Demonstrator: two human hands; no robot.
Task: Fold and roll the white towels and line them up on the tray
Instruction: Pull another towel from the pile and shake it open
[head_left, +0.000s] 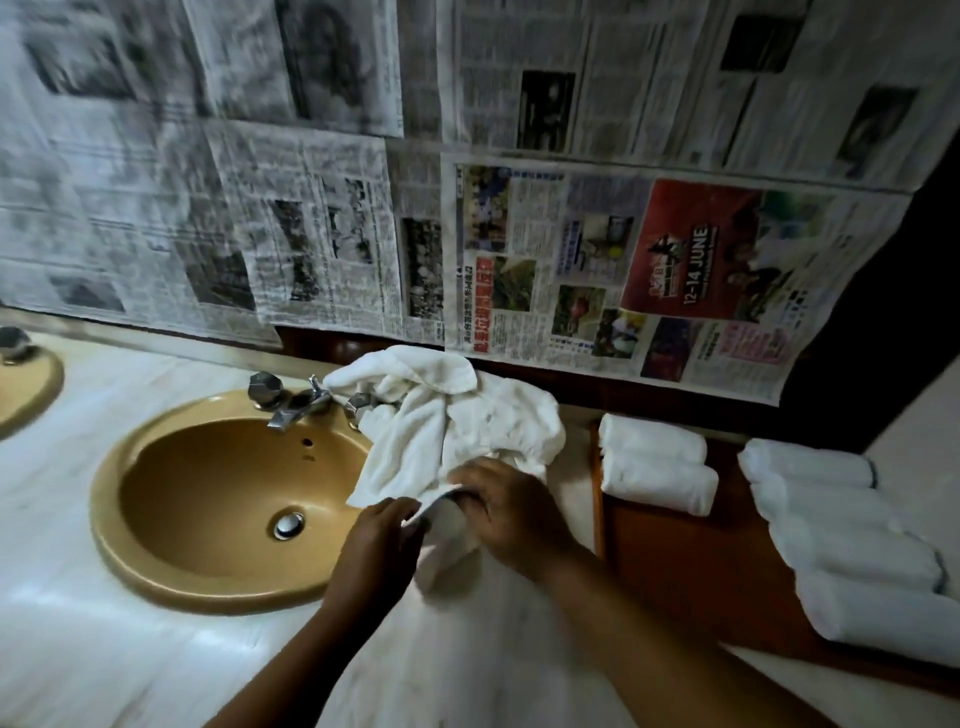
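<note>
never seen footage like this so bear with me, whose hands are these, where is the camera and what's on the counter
There is no machine here: one camera worn on a person's head looks down at their own hands. The left hand and right hand both grip the near edge of a loose white towel, whose far end lies crumpled against the tap of a tan sink. To the right a wooden tray holds six rolled towels: two at its far left, four along its right. Newspaper covers the wall.

sink, hands gripping crumpled towel — rolled towels on tray
</note>
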